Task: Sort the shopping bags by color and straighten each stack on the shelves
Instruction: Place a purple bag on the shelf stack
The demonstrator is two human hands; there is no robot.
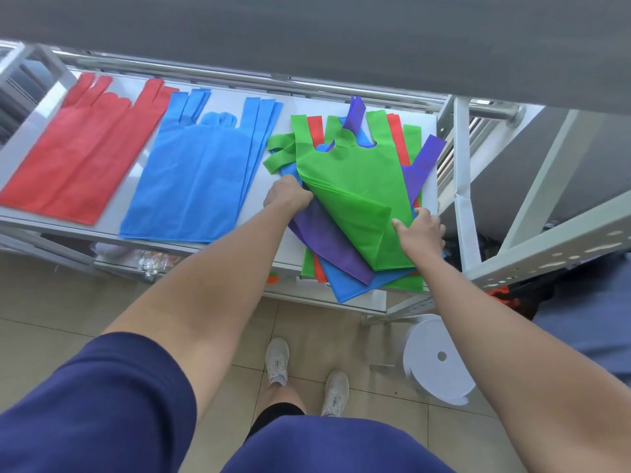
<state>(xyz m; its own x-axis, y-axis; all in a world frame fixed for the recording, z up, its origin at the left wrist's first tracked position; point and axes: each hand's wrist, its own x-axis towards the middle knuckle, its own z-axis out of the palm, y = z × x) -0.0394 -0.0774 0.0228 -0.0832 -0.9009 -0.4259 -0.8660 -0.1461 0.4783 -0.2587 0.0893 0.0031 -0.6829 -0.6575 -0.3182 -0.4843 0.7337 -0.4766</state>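
Observation:
A red stack (68, 155) lies at the shelf's left, and a blue stack (201, 172) lies beside it. On the right sits a mixed pile with a green bag (355, 179) on top, over purple (327, 240), blue and red bags. My left hand (286, 196) reaches under the green bag's left edge, its fingers hidden beneath the fabric. My right hand (421, 230) grips the green bag's lower right edge, which is folded up off the pile.
The white shelf (259, 179) has metal rails behind and a grey upright (461, 186) at its right. A lower shelf holds wrapped items. A white stool (437, 360) stands on the tiled floor by my feet. A dark surface overhangs at the top.

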